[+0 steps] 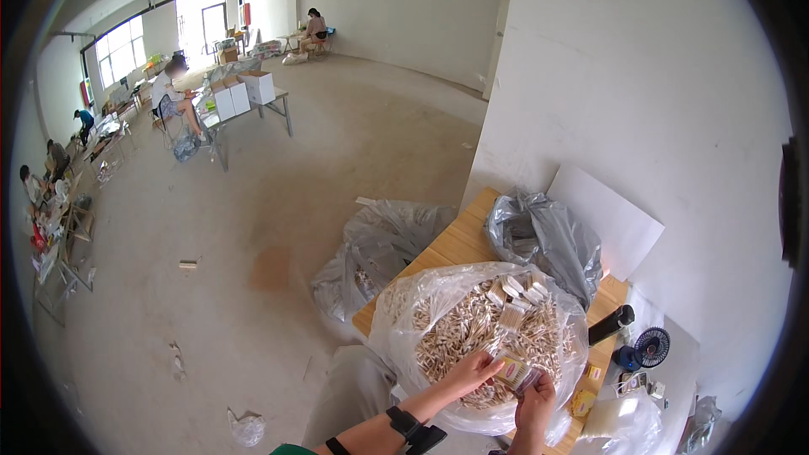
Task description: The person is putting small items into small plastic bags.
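My left hand [469, 373] and my right hand [537, 403] both grip a small clear packet [511, 370] with a yellow label, one at each side. Fingers and thumbs are closed on its edges. Beneath them a large clear plastic bag [392, 324] stands open, filled with loose cotton swabs [455, 320] on wooden sticks. Several bundled stacks of swabs [511, 315] lie on top of the heap, just beyond the packet. What is inside the packet is too small to make out.
The bag rests on a wooden table [463, 232]. A grey plastic bag [556, 244], a black cylinder [611, 324], a small fan [651, 346] and yellow cards [581, 403] are around it. Another bag [379, 244] sits on the floor to the left. Several people work at far tables.
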A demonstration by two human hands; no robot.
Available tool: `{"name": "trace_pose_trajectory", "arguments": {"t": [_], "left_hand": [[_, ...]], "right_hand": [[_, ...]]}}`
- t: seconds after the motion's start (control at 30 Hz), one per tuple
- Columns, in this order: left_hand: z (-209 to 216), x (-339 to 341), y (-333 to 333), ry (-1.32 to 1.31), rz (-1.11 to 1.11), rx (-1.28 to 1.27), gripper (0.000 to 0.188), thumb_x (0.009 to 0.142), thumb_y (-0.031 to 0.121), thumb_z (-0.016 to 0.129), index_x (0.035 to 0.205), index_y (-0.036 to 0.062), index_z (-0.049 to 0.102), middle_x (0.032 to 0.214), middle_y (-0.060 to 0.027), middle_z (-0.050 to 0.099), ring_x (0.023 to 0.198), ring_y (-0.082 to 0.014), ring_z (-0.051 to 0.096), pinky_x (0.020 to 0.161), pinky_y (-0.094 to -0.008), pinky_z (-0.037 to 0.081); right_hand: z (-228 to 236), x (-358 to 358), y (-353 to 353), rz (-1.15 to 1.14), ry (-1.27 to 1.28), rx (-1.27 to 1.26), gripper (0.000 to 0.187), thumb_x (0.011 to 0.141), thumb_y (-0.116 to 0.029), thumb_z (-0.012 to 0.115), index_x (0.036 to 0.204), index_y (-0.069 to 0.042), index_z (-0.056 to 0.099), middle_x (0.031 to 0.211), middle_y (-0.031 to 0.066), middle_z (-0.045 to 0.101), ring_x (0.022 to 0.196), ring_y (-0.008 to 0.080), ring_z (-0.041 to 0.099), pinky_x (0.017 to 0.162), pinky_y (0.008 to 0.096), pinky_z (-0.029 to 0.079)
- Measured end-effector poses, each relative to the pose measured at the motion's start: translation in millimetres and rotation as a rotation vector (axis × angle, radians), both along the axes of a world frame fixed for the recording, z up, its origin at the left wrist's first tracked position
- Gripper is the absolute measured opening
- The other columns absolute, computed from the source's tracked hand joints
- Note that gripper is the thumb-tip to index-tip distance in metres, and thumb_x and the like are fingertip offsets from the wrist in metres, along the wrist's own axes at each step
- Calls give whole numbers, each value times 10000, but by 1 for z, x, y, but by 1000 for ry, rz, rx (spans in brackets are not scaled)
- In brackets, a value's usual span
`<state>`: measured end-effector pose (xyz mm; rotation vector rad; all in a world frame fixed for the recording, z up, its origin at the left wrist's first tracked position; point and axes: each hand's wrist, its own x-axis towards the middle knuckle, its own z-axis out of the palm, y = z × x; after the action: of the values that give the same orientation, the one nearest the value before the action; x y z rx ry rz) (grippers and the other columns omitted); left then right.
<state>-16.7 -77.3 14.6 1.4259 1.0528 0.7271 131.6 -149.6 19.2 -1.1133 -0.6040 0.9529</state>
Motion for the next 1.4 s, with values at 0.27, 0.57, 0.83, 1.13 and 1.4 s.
{"name": "trace_pose_trajectory", "arguments": {"t": [0.27,0.57,0.83,1.13,1.4], "left_hand": [[11,-4,6,234,-48,547,231,824,231,661,905,23,602,752,-86,592,689,-244,600,601,-330,468],[6,-2,-2,54,-52,552,182,775,150,675,884,10,635,795,-140,613,745,-302,599,645,-370,465],[-3,0,-3,-14,-3,307,153,772,162,698,830,27,657,775,-92,618,723,-245,593,625,-328,462],[2,9,5,-38,267,539,119,795,130,650,769,18,616,757,-103,596,679,-282,594,588,-361,452],[-11,11,3,-55,314,415,230,835,231,642,787,10,603,682,-113,586,591,-251,553,532,-358,413]], "right_hand": [[-13,6,6,-233,-898,0,126,857,12,539,979,29,566,926,119,629,867,197,602,784,287,461],[-1,-13,5,132,-493,-4,80,879,-6,557,956,10,570,853,35,592,784,76,524,742,218,408],[-10,-20,12,6,-343,82,38,872,2,562,838,-16,566,821,36,595,734,90,531,719,214,422],[-29,-8,16,62,-280,68,238,930,-180,540,1080,-3,492,913,39,553,822,96,512,749,239,411],[-40,-15,11,31,111,-47,135,929,-193,537,959,-85,463,837,41,554,629,138,546,485,296,508]]}}
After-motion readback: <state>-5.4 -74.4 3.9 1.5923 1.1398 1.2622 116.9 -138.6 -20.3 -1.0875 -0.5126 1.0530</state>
